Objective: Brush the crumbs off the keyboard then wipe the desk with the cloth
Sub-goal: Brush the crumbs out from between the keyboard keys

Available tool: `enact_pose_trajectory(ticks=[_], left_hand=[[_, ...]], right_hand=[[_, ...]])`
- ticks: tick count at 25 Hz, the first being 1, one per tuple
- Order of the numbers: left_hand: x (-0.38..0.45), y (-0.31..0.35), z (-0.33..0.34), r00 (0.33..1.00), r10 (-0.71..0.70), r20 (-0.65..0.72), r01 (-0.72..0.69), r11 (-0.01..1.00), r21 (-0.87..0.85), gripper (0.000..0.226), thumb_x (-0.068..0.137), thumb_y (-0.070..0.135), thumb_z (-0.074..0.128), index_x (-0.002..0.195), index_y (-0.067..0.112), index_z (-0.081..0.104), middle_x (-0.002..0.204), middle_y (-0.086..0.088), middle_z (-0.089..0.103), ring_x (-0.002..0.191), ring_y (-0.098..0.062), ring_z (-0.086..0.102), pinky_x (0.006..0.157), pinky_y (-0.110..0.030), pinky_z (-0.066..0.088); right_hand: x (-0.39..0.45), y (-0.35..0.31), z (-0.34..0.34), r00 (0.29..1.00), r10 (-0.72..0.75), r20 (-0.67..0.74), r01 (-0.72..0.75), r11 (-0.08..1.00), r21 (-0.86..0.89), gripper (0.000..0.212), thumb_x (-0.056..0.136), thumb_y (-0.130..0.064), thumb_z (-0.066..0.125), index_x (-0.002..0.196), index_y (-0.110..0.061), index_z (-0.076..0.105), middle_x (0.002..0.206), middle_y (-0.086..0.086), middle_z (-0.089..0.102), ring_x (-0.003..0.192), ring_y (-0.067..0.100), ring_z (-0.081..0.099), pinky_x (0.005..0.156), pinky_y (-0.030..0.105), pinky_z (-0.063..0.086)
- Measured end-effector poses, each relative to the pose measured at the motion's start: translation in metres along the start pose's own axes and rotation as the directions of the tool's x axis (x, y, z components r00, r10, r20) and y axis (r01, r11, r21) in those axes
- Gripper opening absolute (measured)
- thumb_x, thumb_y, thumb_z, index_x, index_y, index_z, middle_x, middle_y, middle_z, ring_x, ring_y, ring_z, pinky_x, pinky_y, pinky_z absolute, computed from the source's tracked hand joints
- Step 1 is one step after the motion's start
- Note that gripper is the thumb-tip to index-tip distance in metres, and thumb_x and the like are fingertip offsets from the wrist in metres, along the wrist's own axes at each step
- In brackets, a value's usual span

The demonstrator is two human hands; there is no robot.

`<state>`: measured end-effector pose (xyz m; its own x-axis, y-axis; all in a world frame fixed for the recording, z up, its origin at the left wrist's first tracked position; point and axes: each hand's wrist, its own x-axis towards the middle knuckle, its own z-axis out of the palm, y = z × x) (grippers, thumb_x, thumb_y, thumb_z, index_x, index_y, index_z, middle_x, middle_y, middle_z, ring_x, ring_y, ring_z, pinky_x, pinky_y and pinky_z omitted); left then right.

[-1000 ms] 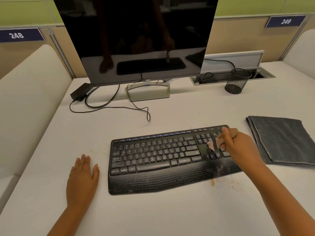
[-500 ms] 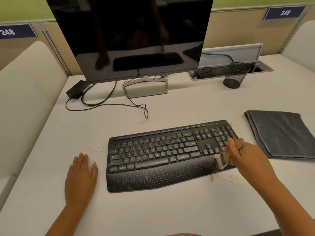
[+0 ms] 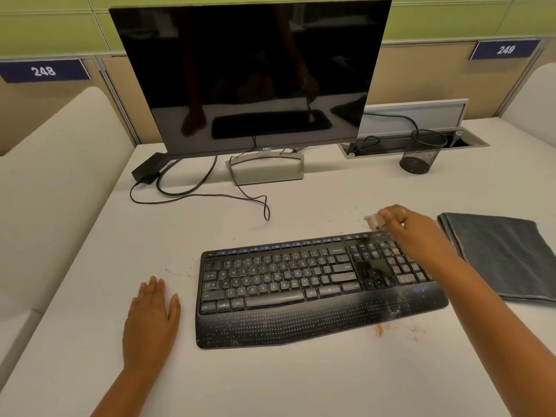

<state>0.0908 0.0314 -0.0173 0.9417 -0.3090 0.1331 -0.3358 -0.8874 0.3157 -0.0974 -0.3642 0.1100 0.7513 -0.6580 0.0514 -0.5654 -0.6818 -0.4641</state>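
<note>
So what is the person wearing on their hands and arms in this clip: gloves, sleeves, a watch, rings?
Nothing shows. The left hand and right hand are bare, without gloves, rings or a watch. Both forearms are uncovered down to the frame edge, with no sleeve or cuff in view.

My desk [image 3: 270,386] is pale and matte under soft, even indoor light. At twelve o'clock stands a dark monitor [image 3: 249,76] on a grey stand [image 3: 267,171]. Behind it runs a tan partition [image 3: 421,76] with green panels [image 3: 54,31] above, and blue number plates reading 248 [image 3: 43,70] at ten o'clock and 249 [image 3: 505,49] at two o'clock. Cream dividers [image 3: 51,182] curve up at nine and three o'clock. A cable hatch [image 3: 415,142] lies open at one o'clock beside a black mesh cup [image 3: 421,152].
</note>
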Motion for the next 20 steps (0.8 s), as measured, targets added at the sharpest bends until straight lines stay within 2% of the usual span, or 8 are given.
enact_pose_trajectory(ticks=[3,5,8,12,16,20], left_hand=[[0.000,0.000,0.001,1.000,-0.001,-0.005,0.001,1.000,0.001,0.050,0.094,0.024,0.044,0.135,-0.003,0.040,0.145,-0.018,0.035,0.137,-0.030,0.028,0.112,-0.042,0.020],[0.000,-0.001,0.001,1.000,0.000,-0.006,0.000,1.000,0.000,0.050,0.094,0.024,0.044,0.135,-0.003,0.040,0.145,-0.017,0.035,0.137,-0.030,0.028,0.112,-0.041,0.020],[0.000,-0.002,0.002,1.000,0.006,-0.006,-0.006,1.000,0.004,0.050,0.094,0.025,0.044,0.135,-0.003,0.040,0.145,-0.018,0.035,0.137,-0.030,0.028,0.112,-0.041,0.020],[0.000,-0.002,0.002,1.000,0.000,-0.009,0.000,1.000,-0.002,0.051,0.094,0.025,0.043,0.137,-0.002,0.038,0.146,-0.016,0.034,0.138,-0.028,0.027,0.113,-0.040,0.017],[0.000,-0.001,0.003,1.000,0.006,-0.012,-0.006,1.000,-0.013,0.051,0.094,0.025,0.043,0.137,-0.002,0.038,0.146,-0.016,0.033,0.138,-0.028,0.026,0.113,-0.039,0.017],[0.000,-0.002,0.003,1.000,0.003,-0.010,-0.003,1.000,0.005,0.057,0.092,0.034,0.035,0.138,0.000,0.037,0.146,-0.015,0.033,0.138,-0.028,0.026,0.113,-0.040,0.017]], right_hand=[[0.002,0.002,0.012,0.999,0.012,0.039,-0.011,1.000,-0.018,0.045,0.097,-0.051,0.029,0.109,-0.020,0.059,0.098,0.006,0.067,0.084,0.024,0.059,0.071,0.033,0.044],[-0.004,0.001,0.015,0.999,0.034,0.030,-0.032,0.998,-0.056,0.040,0.097,-0.050,0.032,0.101,-0.020,0.058,0.091,0.005,0.067,0.081,0.023,0.059,0.067,0.033,0.043],[-0.016,-0.003,0.017,0.999,0.028,0.020,-0.022,0.974,-0.224,0.034,0.099,-0.044,0.034,0.101,-0.018,0.056,0.082,0.000,0.061,0.075,0.021,0.056,0.059,0.030,0.037],[-0.025,-0.009,0.018,0.999,0.044,-0.001,-0.041,0.926,-0.375,0.031,0.099,-0.041,0.033,0.100,-0.020,0.055,0.080,-0.004,0.056,0.072,0.018,0.052,0.056,0.027,0.034],[-0.028,-0.006,0.013,0.997,0.074,-0.030,-0.080,0.939,-0.335,0.034,0.099,-0.039,0.034,0.083,-0.017,0.054,0.073,-0.002,0.057,0.070,0.019,0.055,0.054,0.028,0.034],[-0.020,-0.001,0.005,0.999,0.030,0.011,-0.028,0.990,-0.139,0.035,0.097,-0.045,0.036,0.081,-0.018,0.052,0.071,-0.001,0.059,0.071,0.020,0.056,0.057,0.029,0.038]])
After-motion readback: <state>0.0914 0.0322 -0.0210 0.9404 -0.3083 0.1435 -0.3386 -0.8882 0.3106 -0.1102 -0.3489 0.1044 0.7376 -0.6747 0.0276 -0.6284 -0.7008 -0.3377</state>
